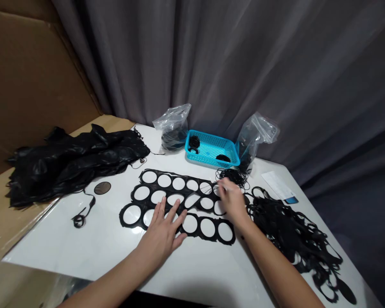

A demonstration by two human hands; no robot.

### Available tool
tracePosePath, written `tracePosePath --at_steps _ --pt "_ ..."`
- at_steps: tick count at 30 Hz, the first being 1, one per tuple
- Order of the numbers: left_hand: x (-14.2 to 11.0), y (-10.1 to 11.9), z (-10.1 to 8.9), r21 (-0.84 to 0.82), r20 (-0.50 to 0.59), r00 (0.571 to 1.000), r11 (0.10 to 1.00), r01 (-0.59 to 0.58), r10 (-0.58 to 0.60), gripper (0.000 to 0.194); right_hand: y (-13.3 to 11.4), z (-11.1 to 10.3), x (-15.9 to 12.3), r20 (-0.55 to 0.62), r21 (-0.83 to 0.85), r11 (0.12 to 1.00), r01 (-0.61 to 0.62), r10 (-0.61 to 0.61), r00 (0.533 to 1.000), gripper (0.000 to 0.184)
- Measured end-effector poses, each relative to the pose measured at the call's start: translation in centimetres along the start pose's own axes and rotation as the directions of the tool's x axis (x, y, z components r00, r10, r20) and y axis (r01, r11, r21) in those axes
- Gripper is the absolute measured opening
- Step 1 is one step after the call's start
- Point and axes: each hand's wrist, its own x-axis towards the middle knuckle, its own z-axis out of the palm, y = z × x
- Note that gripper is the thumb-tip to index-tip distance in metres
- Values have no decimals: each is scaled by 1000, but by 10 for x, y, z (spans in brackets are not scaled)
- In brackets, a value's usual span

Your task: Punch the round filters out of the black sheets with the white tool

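On the table [93, 252], the black sheet [183, 191] is lying before the basket [208, 161]. Your left hand [162, 231] is pressing flat on it, fingers spread and released. Your right hand [233, 200] is reaching over its right end, fingers curling; what they are grasping, I cannot tell.
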Motion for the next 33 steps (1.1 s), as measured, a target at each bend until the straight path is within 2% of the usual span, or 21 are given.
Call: tracePosePath --at_steps 2,4,6,9,10,12,15,18,20,24,33 --pt "0 0 -2 -10 6 1000 1000 6 -6 60 24 -18 15 -119 1 984 -180 179 977 23" --pt "0 -2 -5 -35 11 1000 999 -2 3 61 33 -27 24 -131 91 960 -266 276 952 24" --pt "-1 -7 -8 -68 8 1000 998 -9 9 62 25 -22 27 -7 311 896 -316 334 942 27" --pt "-5 -20 -14 -90 -28 999 996 15 -17 59 -9 3 24 278 627 665 -406 296 914 32" --pt "-7 -25 -15 -84 -41 999 996 23 -27 56 -23 13 22 350 673 604 -428 250 903 31" --pt "-12 -34 -17 -59 -45 999 998 22 -25 50 -48 31 17 455 695 556 -456 152 878 28" --pt "-19 -40 -17 -13 -16 1000 1000 14 -14 47 -74 47 9 516 662 624 -415 22 856 20" --pt "-24 -40 -15 11 -2 999 999 35 -35 50 -84 55 2 464 617 740 -269 -65 883 14" --pt "-25 -38 -15 3 -9 999 999 54 -54 50 -85 58 -1 442 589 779 -214 -89 892 14" --pt "-24 -36 -15 -26 -17 998 997 68 -68 51 -85 61 -2 451 563 802 -199 -96 887 17" --pt "-26 -36 -12 -46 -34 997 996 75 -76 50 -89 59 -2 451 538 828 -160 -122 884 10"
